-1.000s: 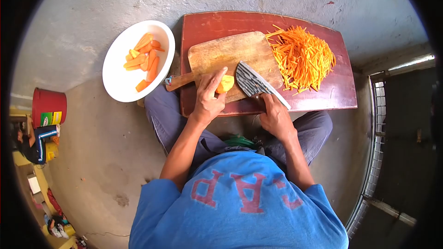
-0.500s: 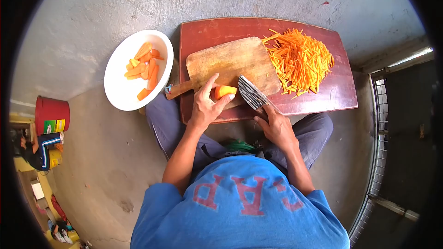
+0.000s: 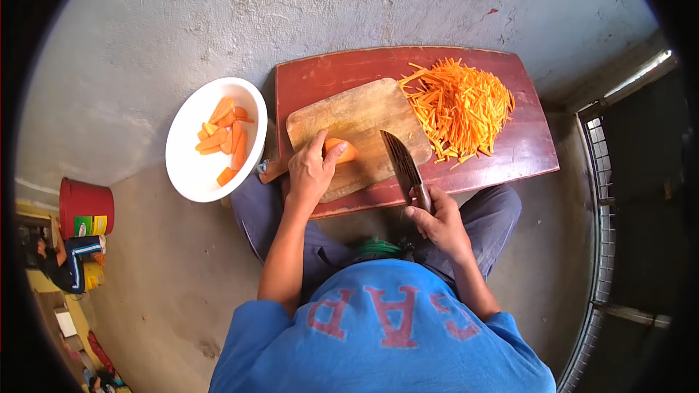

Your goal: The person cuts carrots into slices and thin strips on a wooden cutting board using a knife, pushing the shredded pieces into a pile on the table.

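Note:
My left hand (image 3: pixel 313 169) grips a thick piece of carrot (image 3: pixel 344 150) between thumb and fingers, low on the wooden cutting board (image 3: pixel 364 105). In my right hand (image 3: pixel 439 220) is a knife (image 3: pixel 403 164) with a wide dark blade, held by its handle. Its blade points away from me over the board's right part, apart from the carrot. A large heap of carrot strips (image 3: pixel 466 109) lies just past the board's right edge. Left of the board, a white basin (image 3: pixel 180 135) holds several carrot pieces (image 3: pixel 237 142).
The board lies on a low reddish-brown table (image 3: pixel 510 160) against a rough pale wall (image 3: pixel 306 7). A red bucket (image 3: pixel 86 204) stands on the floor at far left, with another person (image 3: pixel 69 262) near it. A metal grille (image 3: pixel 601 167) edges the right side.
The knife has turned from lying flat and slanted to pointing more upright and away from me. The carrot piece has tilted in my left hand and now sits lower against the board.

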Demonstrator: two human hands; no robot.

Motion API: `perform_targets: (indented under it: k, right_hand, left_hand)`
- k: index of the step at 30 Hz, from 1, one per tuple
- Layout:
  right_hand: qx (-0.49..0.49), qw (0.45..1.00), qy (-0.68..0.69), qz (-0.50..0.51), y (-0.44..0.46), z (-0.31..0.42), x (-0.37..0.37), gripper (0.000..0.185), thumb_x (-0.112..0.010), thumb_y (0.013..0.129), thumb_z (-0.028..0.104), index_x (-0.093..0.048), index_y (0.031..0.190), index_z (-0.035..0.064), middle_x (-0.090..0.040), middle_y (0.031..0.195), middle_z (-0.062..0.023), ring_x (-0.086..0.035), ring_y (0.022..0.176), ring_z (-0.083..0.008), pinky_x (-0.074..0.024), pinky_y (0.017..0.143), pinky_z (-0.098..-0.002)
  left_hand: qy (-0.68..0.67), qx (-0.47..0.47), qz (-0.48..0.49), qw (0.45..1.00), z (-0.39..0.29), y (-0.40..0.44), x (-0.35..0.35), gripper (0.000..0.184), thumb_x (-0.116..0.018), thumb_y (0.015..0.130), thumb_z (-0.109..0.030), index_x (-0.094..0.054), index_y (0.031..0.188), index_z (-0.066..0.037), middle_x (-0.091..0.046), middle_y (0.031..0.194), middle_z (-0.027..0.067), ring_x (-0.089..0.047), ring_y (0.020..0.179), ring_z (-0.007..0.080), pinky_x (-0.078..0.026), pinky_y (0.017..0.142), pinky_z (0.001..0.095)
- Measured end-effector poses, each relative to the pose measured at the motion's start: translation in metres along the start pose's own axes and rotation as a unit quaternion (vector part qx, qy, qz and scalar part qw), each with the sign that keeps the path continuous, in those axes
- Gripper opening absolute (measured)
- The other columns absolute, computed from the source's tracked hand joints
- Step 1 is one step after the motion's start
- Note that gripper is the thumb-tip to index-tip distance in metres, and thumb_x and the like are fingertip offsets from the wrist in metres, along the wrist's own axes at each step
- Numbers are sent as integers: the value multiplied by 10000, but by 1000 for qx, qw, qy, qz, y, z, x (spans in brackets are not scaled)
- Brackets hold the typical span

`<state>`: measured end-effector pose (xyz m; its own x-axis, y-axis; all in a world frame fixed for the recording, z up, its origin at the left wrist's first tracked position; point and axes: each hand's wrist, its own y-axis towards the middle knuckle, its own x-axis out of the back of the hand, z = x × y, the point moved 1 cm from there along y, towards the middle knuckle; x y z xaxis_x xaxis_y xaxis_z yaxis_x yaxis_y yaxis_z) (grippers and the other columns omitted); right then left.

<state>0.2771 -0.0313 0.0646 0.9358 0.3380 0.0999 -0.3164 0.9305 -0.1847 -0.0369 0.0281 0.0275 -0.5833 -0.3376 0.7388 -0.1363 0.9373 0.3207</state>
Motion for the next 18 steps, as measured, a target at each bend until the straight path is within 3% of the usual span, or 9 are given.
perform_targets:
  k: [2, 3, 7, 10, 14, 15, 18]
  right_hand:
    - [128, 968, -213, -44, 8, 7, -1, 423, -839, 1031, 186, -643, 1349, -13, -744, 1015, -204, -762, 869, -333, -601, 764, -438]
    - [138, 959, -242, -44, 16, 10, -1, 447, -835, 1025, 184, -635, 1372, -13, -752, 1054, -219, -762, 923, -370, -597, 798, -465]
    - [173, 917, -358, -32, 63, 19, -4, 544, -817, 994, 195, -615, 1459, -2, -775, 1201, -270, -724, 1133, -529, -587, 909, -565]
    - [216, 874, -435, -32, 92, 5, -14, 567, -820, 981, 187, -612, 1477, 7, -767, 1162, -259, -732, 1108, -514, -597, 905, -563]
    - [262, 880, -397, -12, 110, 14, -22, 400, -841, 958, 196, -746, 1285, -13, -759, 1101, -250, -742, 1062, -492, -606, 881, -537]
    - [262, 881, -394, 8, 122, 20, -19, 231, -802, 988, 177, -731, 1094, -16, -742, 1052, -254, -731, 1011, -505, -597, 859, -566]
    - [194, 909, -366, 42, 167, 36, -8, 293, -796, 1002, 195, -751, 1172, -39, -765, 1116, -292, -742, 1061, -513, -608, 902, -548]
  left_hand:
    - [-19, -27, -29, 999, 2, -4, -2, 629, -782, 1063, -481, -731, 1382, 58, -791, 1213, 323, -791, 1099, 472, -618, 936, 535]
    - [-28, -38, -22, 999, 6, -8, -6, 586, -774, 1076, -432, -717, 1416, 41, -780, 1258, 284, -767, 1127, 456, -594, 972, 525]
    - [-17, -78, -67, 995, 12, -18, -18, 516, -743, 1097, -380, -705, 1442, 2, -741, 1077, 162, -715, 982, 379, -533, 892, 504]
    - [-49, -43, -51, 997, 10, -21, -14, 538, -749, 1099, -369, -694, 1463, 22, -747, 1181, 203, -717, 1083, 405, -548, 969, 503]
    - [-36, -64, -74, 995, 14, -23, -17, 573, -779, 1074, -398, -695, 1460, 16, -737, 1157, 191, -711, 1063, 396, -547, 954, 500]
    - [-31, -62, -69, 995, 15, -24, -18, 580, -786, 1068, -403, -697, 1458, 16, -734, 1146, 189, -709, 1055, 395, -547, 954, 498]
    - [-38, -66, -76, 994, 16, -23, -20, 605, -817, 1040, -419, -703, 1448, 13, -722, 1122, 180, -702, 1032, 391, -546, 951, 491]
